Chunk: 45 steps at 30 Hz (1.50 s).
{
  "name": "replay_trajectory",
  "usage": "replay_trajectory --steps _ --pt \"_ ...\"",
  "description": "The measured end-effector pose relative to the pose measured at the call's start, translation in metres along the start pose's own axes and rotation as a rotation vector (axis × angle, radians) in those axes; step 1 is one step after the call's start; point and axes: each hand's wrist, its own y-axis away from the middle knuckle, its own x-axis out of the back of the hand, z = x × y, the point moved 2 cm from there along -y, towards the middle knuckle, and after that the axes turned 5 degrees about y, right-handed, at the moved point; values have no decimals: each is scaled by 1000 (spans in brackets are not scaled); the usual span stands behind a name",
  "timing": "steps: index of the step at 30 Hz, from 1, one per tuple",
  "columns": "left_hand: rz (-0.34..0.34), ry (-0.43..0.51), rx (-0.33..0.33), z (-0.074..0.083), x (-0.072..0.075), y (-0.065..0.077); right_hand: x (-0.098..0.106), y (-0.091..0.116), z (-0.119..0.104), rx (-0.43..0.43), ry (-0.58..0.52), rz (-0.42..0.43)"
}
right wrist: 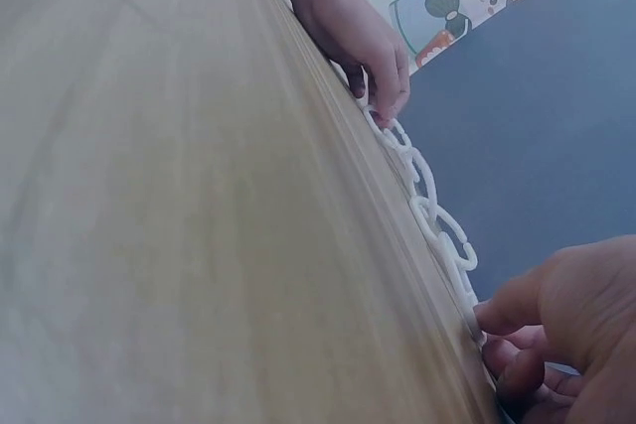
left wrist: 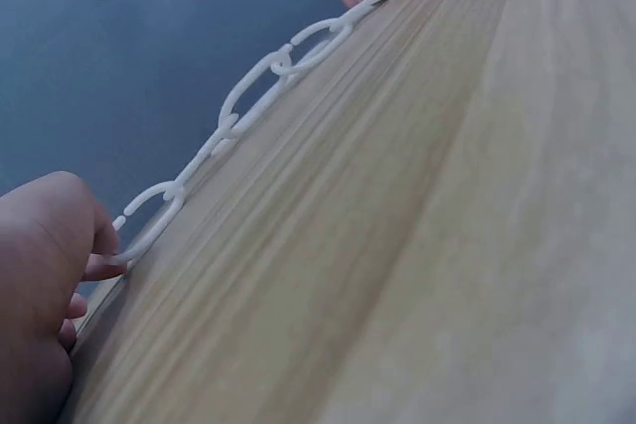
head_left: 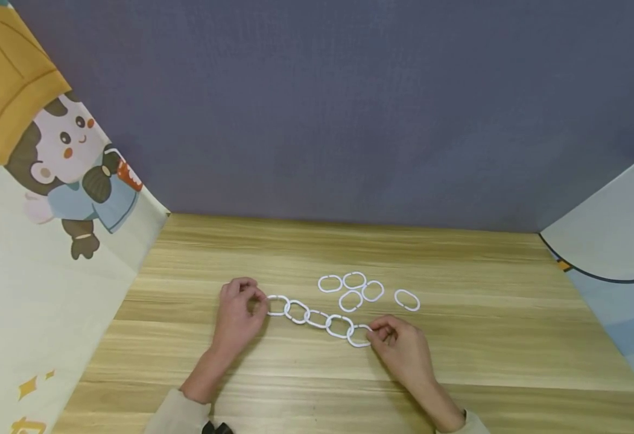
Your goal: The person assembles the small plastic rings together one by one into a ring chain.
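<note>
**Pale wood table (head_left: 490,337), white chain (head_left: 328,322) held at both ends**

Behind the chain, beyond the table's far edge, rises a plain blue-grey backdrop (head_left: 327,108). Well to the left of the chain stands a light panel (head_left: 29,271) printed with a cartoon figure (head_left: 67,138) in a yellow hat; well to its right is a second printed panel (head_left: 604,223) in white and blue.

The chain itself runs across the table between the person's two hands, slanting so that its right end lies nearer the person than its left. It is made of five white oval links, each hooked through its neighbour, and small gaps show in some of them.

At the chain's left end, the left hand (head_left: 239,316) pinches the end link between thumb and index finger. At the chain's right end, the right hand (head_left: 406,349) pinches the last link with its thumb and forefinger, its other fingers bent inward. Whether the hands lift the end links off the wood, I cannot tell.

Just beyond the chain, on its far side, four loose rings (head_left: 362,287) lie close together. A lone ring (head_left: 402,305) of the same white lies apart from them, beyond the chain's right end and near the right hand.

On the chain's near side, light sleeves (head_left: 178,416) cover the forearms.
</note>
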Motion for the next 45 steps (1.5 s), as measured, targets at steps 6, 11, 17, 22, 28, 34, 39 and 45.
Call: replay_trajectory --steps 6,11,17,22,28,34,39,45 --pt "-42 3 40 1 -1 1 1 1 0 -3 -8 1" --pt "-55 14 84 0 -1 1 0 1 0 1 0 2" --pt "-81 23 97 -1 -1 2 0 0 0 1 6 4" --pt "-101 16 114 -2 0 2 -1 -2 -1 4 16 6" --pt "-114 41 130 1 1 2 -1 -2 -2 0 13 1" --pt "-41 126 98 3 2 3 -1 -2 -3 1 -2 -1" --pt "53 154 -151 11 -4 7 -1 -2 -2 14 -18 14" --pt "36 185 -390 28 -20 17 -2 -3 0 17 -47 22"
